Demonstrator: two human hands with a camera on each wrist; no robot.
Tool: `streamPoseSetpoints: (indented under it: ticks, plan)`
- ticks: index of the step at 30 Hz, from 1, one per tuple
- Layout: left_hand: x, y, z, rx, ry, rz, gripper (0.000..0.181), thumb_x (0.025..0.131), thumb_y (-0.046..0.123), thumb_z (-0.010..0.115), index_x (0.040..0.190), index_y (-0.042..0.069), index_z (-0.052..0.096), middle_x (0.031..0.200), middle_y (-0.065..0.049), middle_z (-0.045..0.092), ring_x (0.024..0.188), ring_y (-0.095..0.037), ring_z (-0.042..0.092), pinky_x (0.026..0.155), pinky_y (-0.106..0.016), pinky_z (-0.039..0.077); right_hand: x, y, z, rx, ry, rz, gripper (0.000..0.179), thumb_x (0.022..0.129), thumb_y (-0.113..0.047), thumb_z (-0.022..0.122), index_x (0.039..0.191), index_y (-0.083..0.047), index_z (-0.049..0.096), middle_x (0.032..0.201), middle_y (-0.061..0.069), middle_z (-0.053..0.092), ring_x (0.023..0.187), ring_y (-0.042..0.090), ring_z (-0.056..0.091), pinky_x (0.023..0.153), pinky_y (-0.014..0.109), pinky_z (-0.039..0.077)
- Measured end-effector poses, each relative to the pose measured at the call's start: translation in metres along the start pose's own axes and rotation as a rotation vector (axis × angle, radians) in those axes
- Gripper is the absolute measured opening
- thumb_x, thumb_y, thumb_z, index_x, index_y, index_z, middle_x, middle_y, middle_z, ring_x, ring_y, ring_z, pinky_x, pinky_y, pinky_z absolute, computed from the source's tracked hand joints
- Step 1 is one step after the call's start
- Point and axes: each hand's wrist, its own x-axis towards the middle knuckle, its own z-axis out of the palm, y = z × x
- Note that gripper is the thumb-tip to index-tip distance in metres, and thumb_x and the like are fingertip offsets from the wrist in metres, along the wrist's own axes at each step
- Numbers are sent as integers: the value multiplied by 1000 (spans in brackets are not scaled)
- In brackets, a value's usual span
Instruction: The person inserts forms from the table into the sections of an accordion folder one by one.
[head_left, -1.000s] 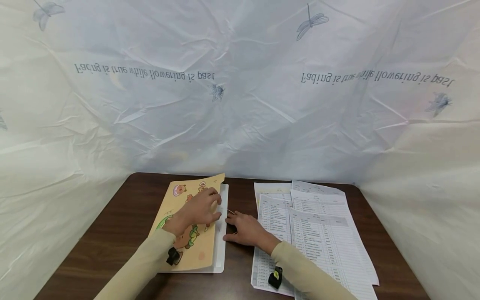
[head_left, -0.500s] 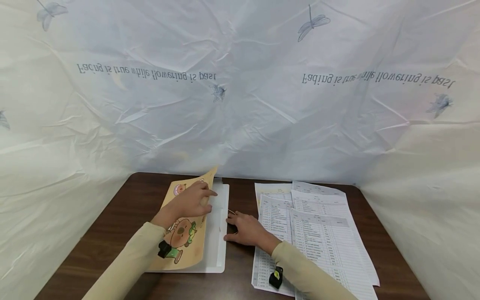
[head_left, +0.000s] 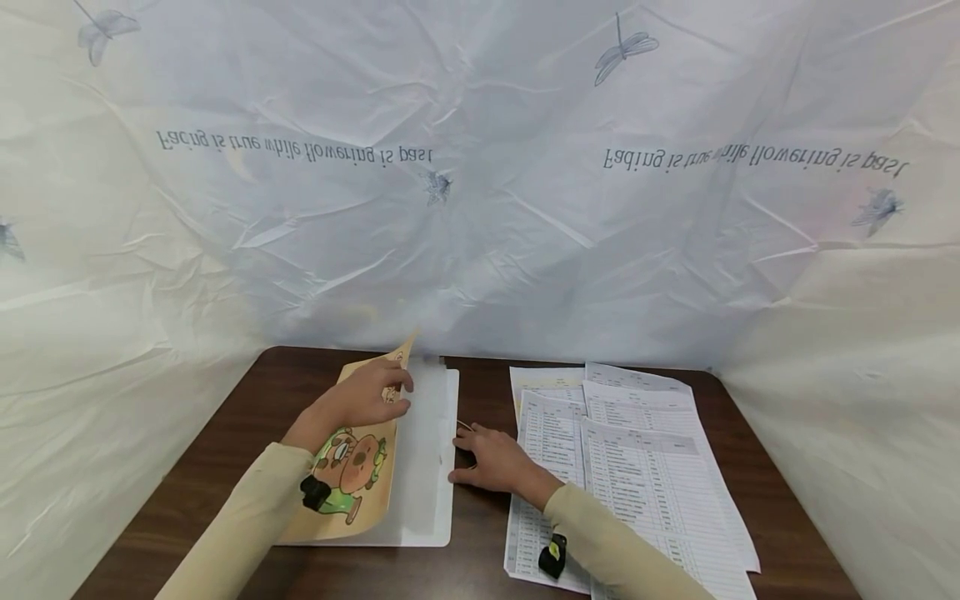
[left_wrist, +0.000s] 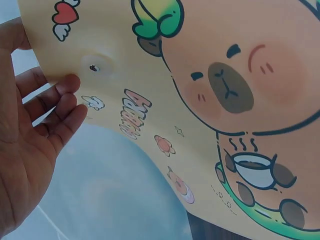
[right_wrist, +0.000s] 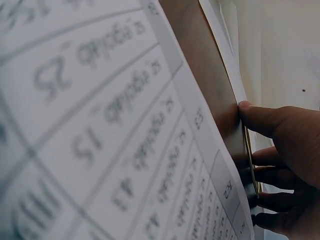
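The left hand (head_left: pixel 360 400), fingers curled, pinches the free edge of the half-raised capybara-print cover (head_left: pixel 363 467), which stretches leftward beneath it, long axis running away from the person, while the right hand (head_left: pixel 491 458), fingers loosely extended, rests at the right edge of the folder (head_left: pixel 423 467).
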Motion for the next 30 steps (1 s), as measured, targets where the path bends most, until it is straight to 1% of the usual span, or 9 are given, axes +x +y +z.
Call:
streamPoseSetpoints:
  ticks: [3,5,10,12,16,19,21,26,30]
  plan:
    - [-1,-2,-3,-26,29,19,11,94,28,67,100,18,69,93,-2,61,81,-24,55,75,-37,44,-1,0,-1,1,2,-3,66,90,-54,72,141,-13,62,148,9,55,140,33,49,106,49,46]
    - [-2,-3,-5,-30,51,22,13,94,31,69,95,19,66,90,-3,61,80,-24,55,74,-37,42,-1,0,-1,2,5,-5,66,90,-53,72,141,-13,62,148,9,55,140,33,49,106,49,46]
    - [-4,-5,-11,-28,95,-15,26,94,43,71,88,21,58,80,1,55,71,-13,46,70,-34,38,0,0,-1,6,16,-11,66,90,-53,73,140,-12,63,148,10,55,139,34,50,105,49,47]
    - [-5,-6,-13,-28,102,-28,28,94,43,71,88,21,56,77,3,51,68,-10,41,67,-33,36,0,1,-1,4,16,-14,66,90,-53,73,140,-12,63,147,10,56,138,34,51,105,48,47]
    - [-9,-10,-17,-46,102,-19,20,95,29,71,89,21,54,77,6,47,68,-10,40,67,-33,36,-1,1,1,2,11,-20,66,90,-53,73,141,-12,62,148,9,55,138,33,51,104,48,48]
    - [-12,-13,-19,-69,89,5,14,93,15,67,91,17,53,78,5,46,70,-11,40,69,-33,36,-1,1,1,0,10,-17,66,90,-54,73,141,-13,62,148,9,55,138,33,51,105,48,47]
    - [-14,-15,-21,-78,78,9,12,91,9,64,94,15,53,78,5,44,70,-10,39,68,-33,36,-2,0,1,-2,13,-14,66,90,-54,73,141,-13,63,148,9,56,138,33,51,104,49,47]
    - [-19,-18,-25,-78,65,-19,18,89,7,62,103,16,58,72,8,41,64,-8,36,64,-31,35,-2,0,1,-7,16,-16,66,89,-53,74,140,-13,63,147,9,56,138,33,51,104,48,47]
    - [-23,-17,-27,-124,55,-64,17,88,8,64,104,15,62,75,6,45,66,-9,40,64,-30,37,-2,-1,0,-7,14,-17,66,89,-53,74,141,-13,63,147,9,56,138,33,51,104,48,48]
